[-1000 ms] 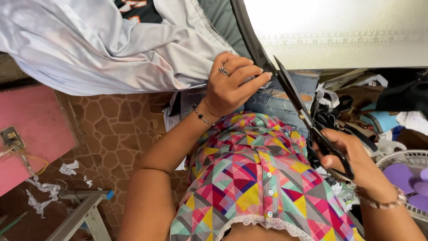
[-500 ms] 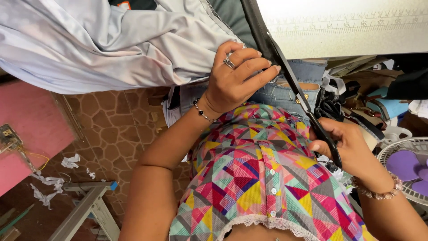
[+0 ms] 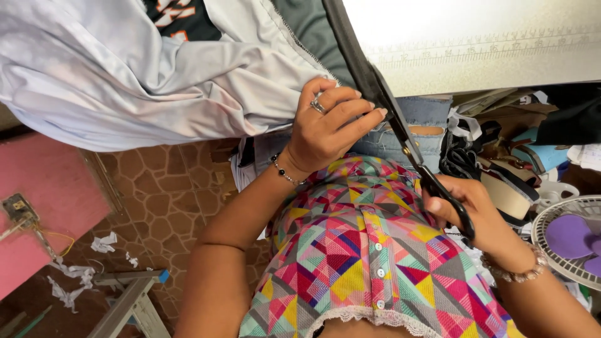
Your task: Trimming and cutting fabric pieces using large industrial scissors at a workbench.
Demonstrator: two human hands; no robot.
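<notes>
My left hand (image 3: 327, 128) grips the edge of a pale grey-white garment (image 3: 144, 75) where it hangs off the table, next to a dark strip of fabric (image 3: 354, 59). My right hand (image 3: 466, 209) holds black-handled scissors (image 3: 416, 156), fingers through the handles. The blades point up and left along the dark strip, just right of my left fingertips. A zipper line runs along the garment above my left hand. The blade tips are partly hidden by the fabric.
A white table top (image 3: 476, 37) with a ruler edge lies at the upper right. A pink board (image 3: 37, 200) stands at the left over a stone-pattern floor with paper scraps (image 3: 75, 275). A fan (image 3: 566, 241) and piled bags sit at the right.
The scissors have slid up and left along the dark strip. My left hand has shifted slightly along the garment edge, keeping its hold.
</notes>
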